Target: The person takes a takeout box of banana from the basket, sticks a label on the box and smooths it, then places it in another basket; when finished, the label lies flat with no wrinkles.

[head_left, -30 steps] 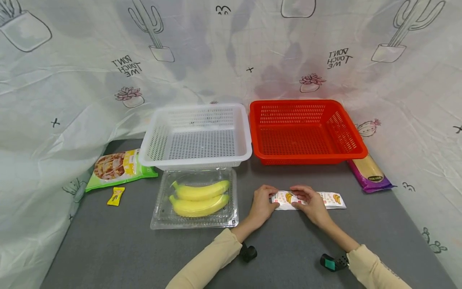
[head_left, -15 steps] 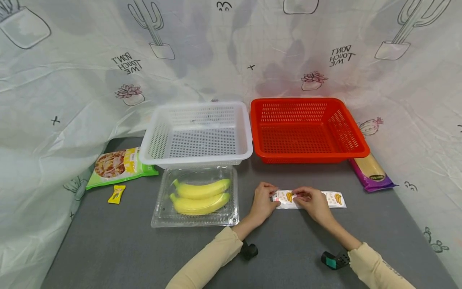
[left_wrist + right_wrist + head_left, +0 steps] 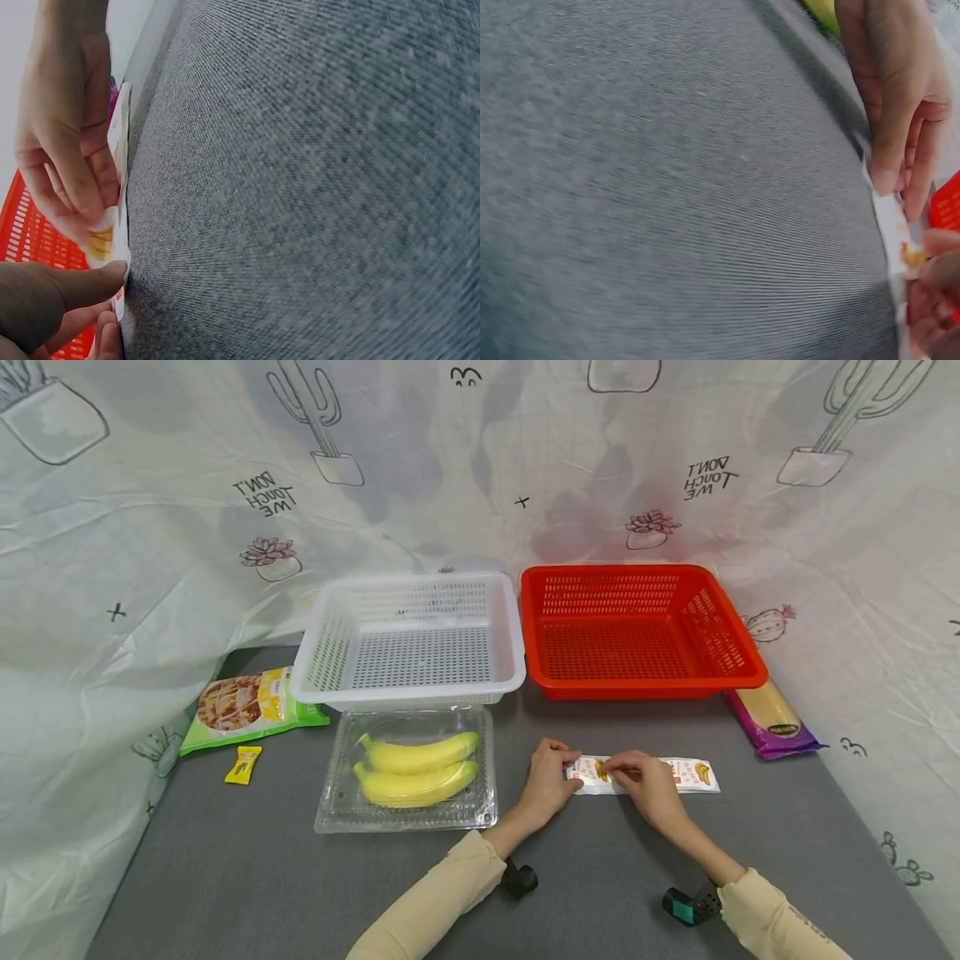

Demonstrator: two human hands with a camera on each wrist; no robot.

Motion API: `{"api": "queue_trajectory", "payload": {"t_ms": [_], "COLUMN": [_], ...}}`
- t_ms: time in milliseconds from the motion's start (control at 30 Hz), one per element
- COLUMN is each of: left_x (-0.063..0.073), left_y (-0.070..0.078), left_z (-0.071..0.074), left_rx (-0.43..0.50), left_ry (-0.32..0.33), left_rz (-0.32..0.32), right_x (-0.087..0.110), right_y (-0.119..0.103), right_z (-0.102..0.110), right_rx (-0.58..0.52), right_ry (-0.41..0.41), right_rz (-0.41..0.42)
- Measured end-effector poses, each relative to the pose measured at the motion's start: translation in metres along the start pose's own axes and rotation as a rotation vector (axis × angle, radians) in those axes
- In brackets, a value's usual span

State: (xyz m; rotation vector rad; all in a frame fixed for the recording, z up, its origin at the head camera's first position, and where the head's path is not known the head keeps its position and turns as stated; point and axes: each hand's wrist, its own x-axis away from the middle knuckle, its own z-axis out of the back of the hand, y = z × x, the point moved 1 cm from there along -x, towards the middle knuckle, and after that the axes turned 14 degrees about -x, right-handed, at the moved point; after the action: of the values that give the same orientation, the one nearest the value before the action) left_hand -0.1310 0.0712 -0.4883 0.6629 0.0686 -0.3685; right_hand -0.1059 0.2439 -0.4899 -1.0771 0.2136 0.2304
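A white strip of banana stickers (image 3: 688,775) lies flat on the grey table (image 3: 600,868), right of centre. My left hand (image 3: 546,781) holds its left end, thumb on the near edge and fingertips on the far edge. Over the strip's middle, my right hand (image 3: 651,787) pinches a sticker between thumb and index finger. In the left wrist view this banana sticker (image 3: 102,241) shows under the right fingertips, tilted up from the strip. How much of it is loose, I cannot tell. The right hand covers part of the strip.
Behind the hands stand a white basket (image 3: 408,697) and a red basket (image 3: 648,685). A clear plastic box (image 3: 330,814) with two bananas (image 3: 420,768) sits left. Further out lie a green food bag (image 3: 247,710), a small yellow packet (image 3: 243,765) and a purple package (image 3: 776,722).
My right fingertips have come together into a pinch on the sticker and shifted slightly left over the banana picture. The left hand stays on the strip's left end.
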Motion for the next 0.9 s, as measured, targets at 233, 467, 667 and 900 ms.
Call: {"api": "queue_trajectory", "payload": {"t_ms": [233, 467, 667, 900], "left_x": [-0.001, -0.001, 0.0, 0.011], "left_y": [-0.009, -0.002, 0.001, 0.008], "left_z": [-0.011, -0.005, -0.002, 0.005], "left_rx": [0.001, -0.054, 0.001, -0.078], "left_ry": [0.072, 0.024, -0.016, -0.03], "left_rz": [-0.072, -0.03, -0.011, -0.066], "right_x": [0.007, 0.009, 0.005, -0.003], "right_y": [0.015, 0.017, 0.017, 0.011], "right_z": [0.006, 0.013, 0.018, 0.011], "right_rx": [-0.469, -0.818, -1.037, -0.7], "right_ry": [-0.023, -0.062, -0.083, -0.115], "right_rz": [-0.027, -0.197, -0.376, -0.368]}}
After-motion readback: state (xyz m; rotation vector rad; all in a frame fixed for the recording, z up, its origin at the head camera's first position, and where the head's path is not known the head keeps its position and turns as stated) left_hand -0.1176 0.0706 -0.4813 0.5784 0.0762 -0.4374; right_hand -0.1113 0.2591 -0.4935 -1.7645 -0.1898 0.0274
